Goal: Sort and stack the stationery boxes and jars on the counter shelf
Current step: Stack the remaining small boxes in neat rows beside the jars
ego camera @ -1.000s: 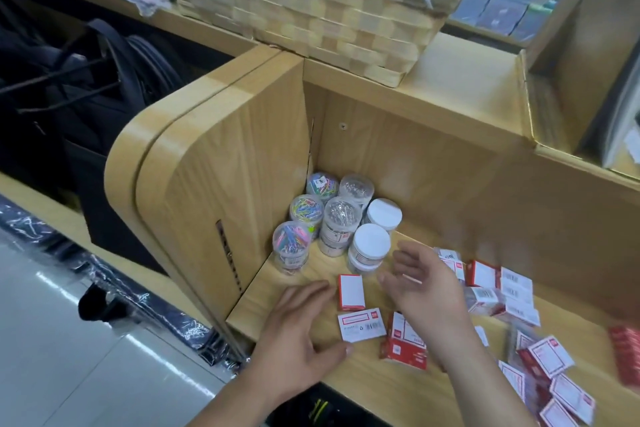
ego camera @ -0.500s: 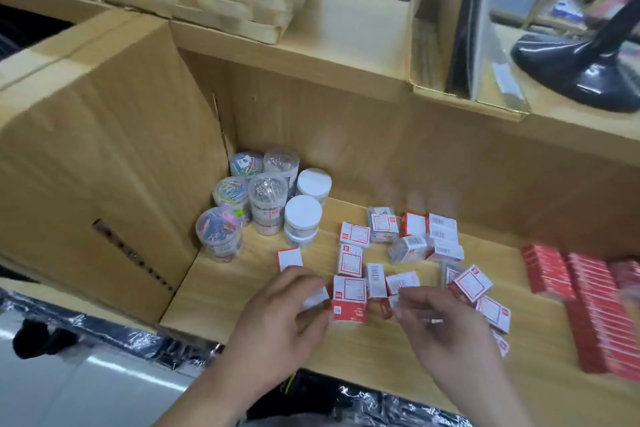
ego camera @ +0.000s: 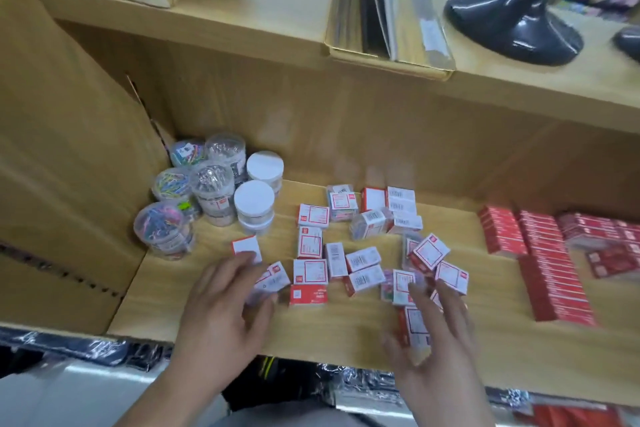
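Wooden counter shelf [ego camera: 346, 333], front edge: both hands have swung from the clear plastic jars [ego camera: 207, 198] in the corner to the loose small red-and-white cardboard boxes [ego camera: 310, 270]. The left hand [ego camera: 221, 305] pinches one, the right hand [ego camera: 436, 336] lies spread over another. Gathering looks underway.

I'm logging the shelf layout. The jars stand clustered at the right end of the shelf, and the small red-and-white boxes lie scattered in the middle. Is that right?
Not quite. The head view shows the jars clustered at the left end of the shelf, not the right. The small red-and-white boxes do lie scattered in the middle.
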Tool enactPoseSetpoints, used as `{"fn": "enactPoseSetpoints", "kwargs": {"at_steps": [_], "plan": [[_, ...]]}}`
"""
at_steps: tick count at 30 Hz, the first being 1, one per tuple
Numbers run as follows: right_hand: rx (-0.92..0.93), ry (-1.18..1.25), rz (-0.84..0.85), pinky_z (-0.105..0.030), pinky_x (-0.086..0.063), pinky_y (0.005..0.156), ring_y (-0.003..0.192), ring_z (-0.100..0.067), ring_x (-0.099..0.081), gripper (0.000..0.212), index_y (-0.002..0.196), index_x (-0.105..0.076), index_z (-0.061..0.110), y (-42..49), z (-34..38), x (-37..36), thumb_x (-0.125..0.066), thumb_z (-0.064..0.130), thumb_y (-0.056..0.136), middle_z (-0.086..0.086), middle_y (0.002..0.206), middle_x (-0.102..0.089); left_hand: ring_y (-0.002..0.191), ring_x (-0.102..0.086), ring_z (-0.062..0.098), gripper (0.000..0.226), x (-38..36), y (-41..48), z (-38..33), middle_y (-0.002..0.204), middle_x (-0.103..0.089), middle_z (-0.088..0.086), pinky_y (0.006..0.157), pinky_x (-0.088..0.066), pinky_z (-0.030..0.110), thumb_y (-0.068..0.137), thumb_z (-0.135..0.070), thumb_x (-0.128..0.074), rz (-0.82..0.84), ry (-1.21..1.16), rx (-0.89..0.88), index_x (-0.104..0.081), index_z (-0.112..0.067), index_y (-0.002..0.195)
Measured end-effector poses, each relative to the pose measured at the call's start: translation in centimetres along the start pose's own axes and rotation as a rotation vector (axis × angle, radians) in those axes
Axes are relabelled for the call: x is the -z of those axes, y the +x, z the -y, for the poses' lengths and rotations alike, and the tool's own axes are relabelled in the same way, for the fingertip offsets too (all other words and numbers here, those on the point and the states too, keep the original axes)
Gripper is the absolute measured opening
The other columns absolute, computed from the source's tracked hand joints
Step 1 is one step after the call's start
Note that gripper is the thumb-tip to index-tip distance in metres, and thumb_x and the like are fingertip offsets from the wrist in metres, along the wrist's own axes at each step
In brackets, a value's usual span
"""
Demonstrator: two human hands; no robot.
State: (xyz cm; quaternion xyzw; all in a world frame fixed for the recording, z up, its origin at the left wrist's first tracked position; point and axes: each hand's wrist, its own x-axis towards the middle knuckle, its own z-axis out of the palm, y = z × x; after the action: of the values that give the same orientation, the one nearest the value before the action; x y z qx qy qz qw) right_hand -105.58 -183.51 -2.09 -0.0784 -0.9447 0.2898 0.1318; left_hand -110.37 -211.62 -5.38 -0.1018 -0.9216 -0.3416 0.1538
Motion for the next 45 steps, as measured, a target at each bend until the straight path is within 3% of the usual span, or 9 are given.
{"fn": "enactPoseSetpoints", "kwargs": {"at_steps": [4, 12, 15, 20, 24, 33, 37, 42, 45], "plan": [[0.131, -0.129, 0.105, -0.044, -0.024, 0.116, 0.144, -0.045, -0.032, 0.083, 0.143, -0.048, 0.024, -0.2, -1.5, -2.0, -0.066, 0.03, 0.063, -0.019, 0.158, -0.033, 0.144, -0.043, 0.03, 0.065, 0.1, -0.5, 3.1, 0.164, -0.035, 0.005, 0.112, -0.042, 0.048, 0.091, -0.048, -0.059, 0.131, 0.097, 0.042, -0.055, -0.013, 0.145], [0.154, -0.122, 0.071, -0.034, -0.05, 0.095, 0.132, -0.027, -0.052, 0.101, 0.136, -0.055, 0.034, 0.3, -1.9, -3.1, -0.074, -0.018, 0.05, -0.008, 0.145, -0.054, 0.137, -0.052, 0.017, 0.059, 0.2, -1.4, 3.1, 0.159, -0.041, -0.003, 0.104, -0.051, 0.04, 0.077, -0.036, -0.086, 0.025, -0.089, 0.111, -0.067, -0.015, 0.129], [0.169, -0.069, 0.008, -0.046, -0.057, 0.09, 0.129, -0.027, -0.057, 0.061, 0.122, -0.069, 0.03, 0.4, -0.2, -2.5, -0.077, 0.008, 0.066, -0.007, 0.14, -0.059, 0.132, -0.053, 0.008, 0.073, 0.7, -1.1, 2.6, 0.151, -0.045, -0.012, 0.104, -0.05, 0.031, 0.068, -0.038, -0.093, -0.005, -0.135, 0.155, -0.063, -0.016, 0.132], [0.259, 0.09, 0.092, -0.01, -0.034, 0.106, 0.126, -0.007, -0.055, 0.033, 0.114, -0.073, 0.035, 0.9, 4.4, -2.3, -0.068, 0.035, 0.08, 0.009, 0.138, -0.059, 0.123, -0.057, 0.01, 0.078, 1.1, -1.3, 2.7, 0.14, -0.048, -0.009, 0.1, -0.052, 0.035, 0.061, -0.037, -0.095, 0.011, -0.091, 0.133, -0.063, -0.018, 0.129], [0.31, 0.132, 0.184, -0.03, -0.049, 0.099, 0.121, -0.004, -0.059, 0.033, 0.11, -0.076, 0.031, 1.7, 6.4, -3.5, -0.06, 0.046, 0.086, 0.019, 0.131, -0.061, 0.103, -0.062, 0.016, 0.054, 0.6, -1.8, 1.8, 0.123, -0.054, -0.008, 0.082, -0.055, 0.041, 0.073, -0.038, -0.085, 0.044, 0.028, 0.071, -0.068, -0.025, 0.123], [0.176, 0.319, 0.247, -0.027, -0.058, 0.073, 0.094, -0.002, -0.069, 0.016, 0.097, -0.078, 0.034, 1.1, 7.9, -3.6, -0.072, 0.037, 0.082, 0.024, 0.102, -0.07, 0.114, -0.055, 0.018, 0.053, 1.2, -1.6, 1.5, 0.131, -0.043, -0.011, 0.088, -0.055, 0.037, 0.079, -0.04, -0.078, 0.108, 0.025, 0.122, -0.064, -0.03, 0.129], [-0.091, 0.523, 0.335, -0.02, -0.056, 0.069, 0.076, -0.003, -0.071, 0.022, 0.092, -0.078, 0.034, 1.1, 8.6, -2.7, -0.081, 0.015, 0.082, 0.017, 0.087, -0.076, 0.106, -0.061, 0.003, 0.038, 3.1, -0.8, -0.3, 0.126, -0.047, -0.019, 0.077, -0.054, 0.026, 0.082, -0.05, -0.069, 0.008, -0.107, 0.172, -0.067, -0.032, 0.115], [-0.329, 0.905, 0.482, -0.034, -0.057, 0.078, 0.073, -0.016, -0.07, 0.013, 0.089, -0.08, 0.016, 2.1, 10.8, -2.0, -0.081, 0.024, 0.079, -0.006, 0.081, -0.078, 0.097, -0.064, -0.006, 0.037, 3.1, 0.4, -4.7, 0.12, -0.054, -0.02, 0.072, -0.047, 0.008, 0.079, -0.055, -0.074, 0.043, -0.269, 0.078, -0.071, -0.03, 0.106], [-0.432, 0.94, 0.359, -0.042, -0.057, 0.075, 0.061, -0.018, -0.065, 0.01, 0.082, -0.077, 0.015, 2.3, 10.6, -1.2, -0.073, 0.01, 0.089, -0.013, 0.072, -0.074, 0.106, -0.065, 0.003, 0.041, 2.6, 1.0, -5.5, 0.122, -0.059, -0.017, 0.084, -0.052, 0.017, 0.081, -0.056, -0.077, 0.151, -0.355, 0.033, -0.069, -0.033, 0.114]]}}
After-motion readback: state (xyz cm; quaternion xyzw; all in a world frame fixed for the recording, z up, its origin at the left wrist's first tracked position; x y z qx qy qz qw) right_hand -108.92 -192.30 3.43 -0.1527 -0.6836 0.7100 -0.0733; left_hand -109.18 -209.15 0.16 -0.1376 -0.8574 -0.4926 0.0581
